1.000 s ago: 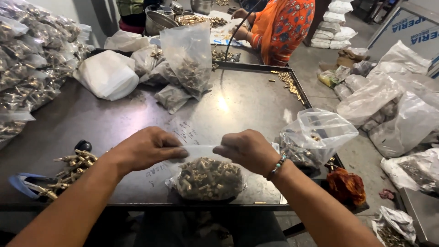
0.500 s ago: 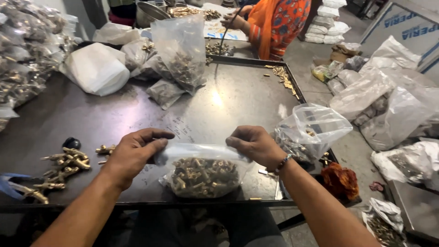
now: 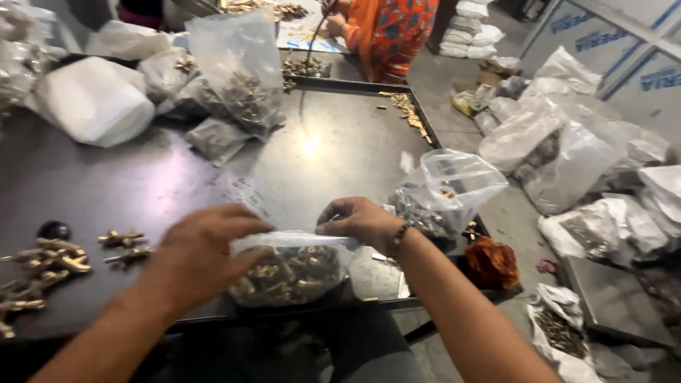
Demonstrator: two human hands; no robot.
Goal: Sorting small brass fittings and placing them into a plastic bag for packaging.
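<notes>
A clear plastic bag (image 3: 291, 271) full of small brass fittings rests at the near edge of a dark metal table (image 3: 326, 156). My left hand (image 3: 202, 248) grips the bag's left side and top edge. My right hand (image 3: 360, 221), with a bead bracelet on the wrist, pinches the bag's top right corner. Both hands hold the mouth of the bag pressed flat.
An open clear bag (image 3: 447, 188) with fittings stands to the right. Loose brass fittings (image 3: 50, 266) lie at the left. Several filled bags (image 3: 234, 85) and a white bundle (image 3: 92, 103) sit at the back. A person in orange (image 3: 386, 32) works beyond. More bags (image 3: 567, 149) cover the floor.
Both hands have come closer together along the bag's top, and the bag has shifted a little toward the table's near edge. The view has tilted slightly.
</notes>
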